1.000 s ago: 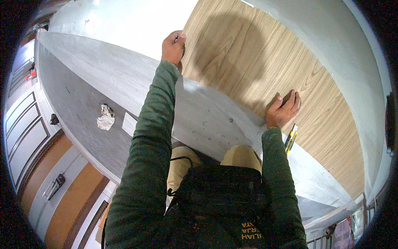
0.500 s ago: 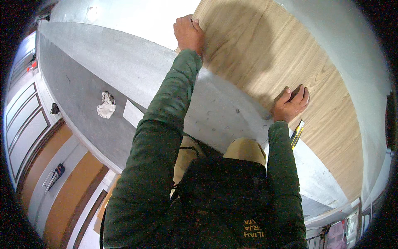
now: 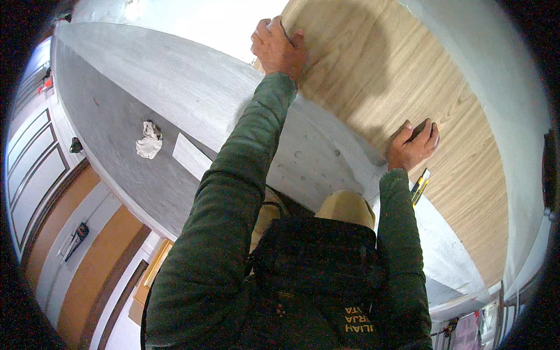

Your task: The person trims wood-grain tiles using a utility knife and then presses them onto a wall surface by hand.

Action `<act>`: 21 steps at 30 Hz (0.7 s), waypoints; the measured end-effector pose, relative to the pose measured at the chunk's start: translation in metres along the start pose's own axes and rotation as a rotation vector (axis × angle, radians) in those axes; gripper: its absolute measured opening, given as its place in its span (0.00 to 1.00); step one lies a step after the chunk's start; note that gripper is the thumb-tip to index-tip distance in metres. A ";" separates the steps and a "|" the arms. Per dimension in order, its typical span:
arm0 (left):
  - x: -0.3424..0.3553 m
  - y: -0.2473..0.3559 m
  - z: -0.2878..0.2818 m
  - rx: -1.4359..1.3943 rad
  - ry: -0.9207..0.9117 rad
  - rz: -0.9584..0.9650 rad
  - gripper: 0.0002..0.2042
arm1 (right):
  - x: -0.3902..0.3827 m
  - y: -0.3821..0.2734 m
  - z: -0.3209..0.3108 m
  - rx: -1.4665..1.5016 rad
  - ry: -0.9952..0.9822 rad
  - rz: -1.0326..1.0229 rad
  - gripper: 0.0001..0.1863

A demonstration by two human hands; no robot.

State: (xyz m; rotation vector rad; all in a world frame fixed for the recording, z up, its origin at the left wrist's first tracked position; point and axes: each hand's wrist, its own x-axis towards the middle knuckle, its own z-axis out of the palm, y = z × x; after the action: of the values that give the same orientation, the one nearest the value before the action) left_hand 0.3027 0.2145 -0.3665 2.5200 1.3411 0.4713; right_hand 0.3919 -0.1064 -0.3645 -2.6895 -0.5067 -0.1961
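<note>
the left hand [image 3: 279,49] is at the left edge of the wood-grain sheet [image 3: 402,81], fingers bent, thumb spread; whether it grips that edge, i cannot tell. the right hand [image 3: 412,146] is at the sheet's near edge, fingers half curled and apart from the thumb, nothing seen in it. the sheet spreads from twelve to four o'clock of the view. at the right hand's six o'clock is a yellow-and-black snap-off knife [image 3: 420,186]. toward nine o'clock lie a white flat piece [image 3: 191,156] and, farther out, a crumpled whitish rag [image 3: 149,141].
</note>
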 end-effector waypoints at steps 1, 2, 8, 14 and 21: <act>0.000 0.001 -0.002 0.001 -0.018 -0.024 0.31 | 0.000 0.000 0.001 -0.001 0.000 0.000 0.28; -0.001 0.002 -0.004 0.000 -0.019 -0.024 0.31 | 0.000 -0.001 0.002 -0.003 0.015 -0.006 0.28; -0.048 0.003 -0.041 0.031 -0.198 0.123 0.45 | -0.001 0.001 -0.001 -0.018 0.036 -0.014 0.29; -0.061 -0.009 -0.044 0.055 -0.345 0.144 0.53 | 0.003 -0.002 -0.001 0.001 -0.005 0.022 0.30; -0.059 -0.009 -0.037 -0.053 -0.237 0.184 0.49 | 0.002 0.002 0.000 0.018 -0.001 0.012 0.31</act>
State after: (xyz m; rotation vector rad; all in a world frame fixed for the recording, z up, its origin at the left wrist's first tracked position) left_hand 0.2503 0.1730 -0.3458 2.5705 1.0053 0.2294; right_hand 0.3942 -0.1073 -0.3646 -2.6749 -0.4905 -0.1861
